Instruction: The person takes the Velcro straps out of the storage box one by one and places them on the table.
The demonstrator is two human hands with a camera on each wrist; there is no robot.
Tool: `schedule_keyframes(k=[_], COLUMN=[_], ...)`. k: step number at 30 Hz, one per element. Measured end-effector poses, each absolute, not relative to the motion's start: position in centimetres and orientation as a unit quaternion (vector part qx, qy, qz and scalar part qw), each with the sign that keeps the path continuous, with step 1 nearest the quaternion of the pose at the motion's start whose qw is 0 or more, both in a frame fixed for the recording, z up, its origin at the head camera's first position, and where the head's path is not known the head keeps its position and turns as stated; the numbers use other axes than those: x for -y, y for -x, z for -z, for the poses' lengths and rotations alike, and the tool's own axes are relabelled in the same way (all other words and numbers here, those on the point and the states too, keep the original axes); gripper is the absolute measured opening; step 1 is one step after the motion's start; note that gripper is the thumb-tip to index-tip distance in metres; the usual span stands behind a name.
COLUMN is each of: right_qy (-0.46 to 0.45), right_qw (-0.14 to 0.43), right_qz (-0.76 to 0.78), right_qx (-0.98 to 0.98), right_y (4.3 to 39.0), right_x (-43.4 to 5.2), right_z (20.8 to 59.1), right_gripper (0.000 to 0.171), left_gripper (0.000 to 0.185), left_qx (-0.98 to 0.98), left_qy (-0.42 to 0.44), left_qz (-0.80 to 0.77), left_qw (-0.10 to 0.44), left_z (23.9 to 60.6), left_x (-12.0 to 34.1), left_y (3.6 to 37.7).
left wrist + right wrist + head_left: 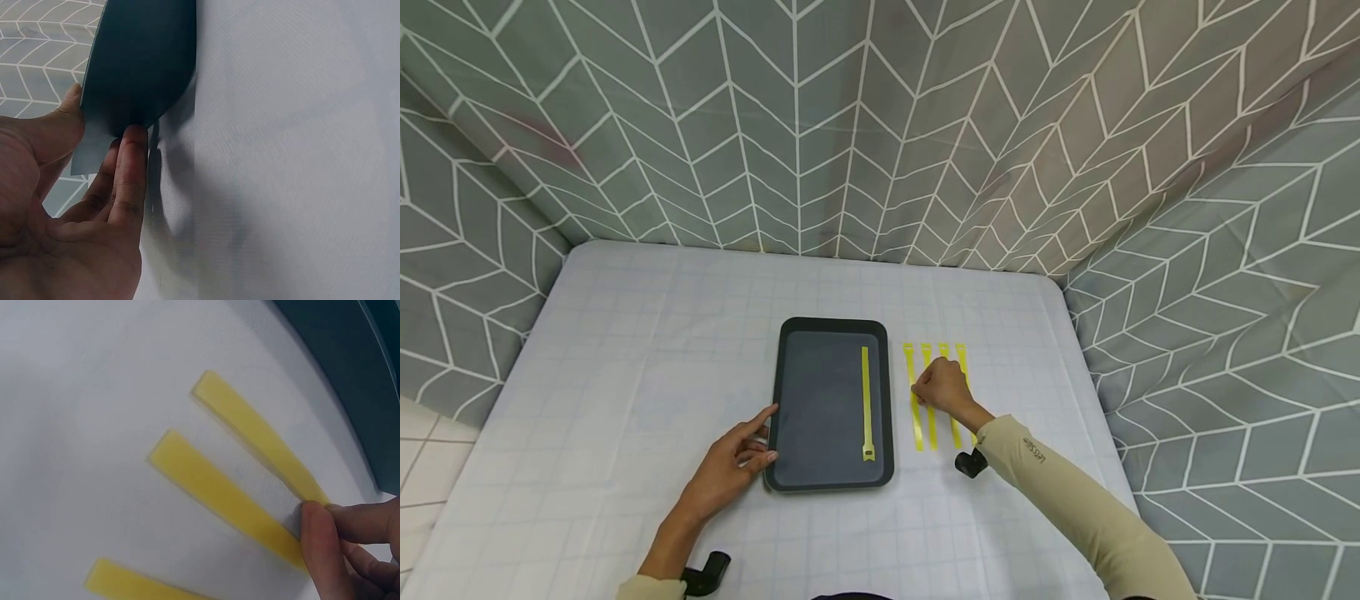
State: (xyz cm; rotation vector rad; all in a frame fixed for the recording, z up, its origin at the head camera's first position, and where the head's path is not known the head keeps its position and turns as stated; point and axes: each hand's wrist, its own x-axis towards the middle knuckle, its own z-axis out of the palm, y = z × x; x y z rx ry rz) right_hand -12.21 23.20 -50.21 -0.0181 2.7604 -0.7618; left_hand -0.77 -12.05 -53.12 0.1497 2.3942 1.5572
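A dark grey rectangular tray (820,392) lies flat on the table with one yellow hook-and-loop cable tie (867,400) lengthwise near its right side. My left hand (730,471) holds the tray's left edge, its thumb and fingers set at the rim and outer wall (140,62). To the right of the tray, several yellow cable ties (932,429) lie in a row, side by side. My right hand (945,387) pinches the tie nearest the tray (262,437) between thumb and finger, around its middle. That hand covers parts of the other ties.
A white cloth with faint grid lines covers the table (647,358). Patterned grey curtains (827,125) hang behind it and at both sides. Black wrist devices (972,463) sit at both wrists. Pale floor tiles (430,467) show at the left.
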Motion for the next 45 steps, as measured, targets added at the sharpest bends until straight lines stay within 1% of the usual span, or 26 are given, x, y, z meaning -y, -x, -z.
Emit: schedule_keyframes(k=[10, 15, 24, 31, 35, 39, 42, 45], right_qy=[0.005, -0.004, 0.009, 0.089, 0.142, 0.246, 0.331, 0.387], right_qw=[0.141, 0.154, 0.146, 0.106, 0.102, 0.121, 0.153, 0.192], right_qz=[0.261, 0.256, 0.265, 0.273, 0.268, 0.256, 0.230, 0.184], right_qx=[-0.955, -0.954, -0.953, -0.952, -0.947, -0.927, -0.902, -0.883], right_y=[12.2, 12.5, 13.6, 14.2, 14.4, 14.7, 15.0, 15.2], right_x=[-23.1, -23.3, -23.4, -22.9, -22.2, -21.3, -20.4, -19.3], right_z=[50.1, 49.3, 47.7, 47.1, 46.6, 46.1, 46.0, 46.0], right_gripper=[0.025, 0.023, 0.016, 0.016, 0.020, 0.026, 0.029, 0.030], left_gripper=[0.071, 0.071, 0.072, 0.071, 0.071, 0.071, 0.071, 0.071], left_qx=[-0.826, -0.826, -0.829, -0.829, -0.828, -0.827, -0.826, -0.829], left_qy=[-0.055, -0.056, -0.057, -0.058, -0.057, -0.058, -0.060, -0.061], left_qz=[-0.545, -0.544, -0.540, -0.539, -0.540, -0.542, -0.543, -0.539], left_qw=[0.132, 0.135, 0.137, 0.137, 0.138, 0.139, 0.138, 0.137], left_z=[53.2, 53.2, 53.2, 53.1, 53.1, 53.1, 53.1, 53.1], left_x=[12.1, 12.2, 12.3, 12.4, 12.3, 12.3, 12.3, 12.3], left_y=[0.7, 0.9, 0.9, 0.8, 0.8, 0.9, 0.9, 1.0])
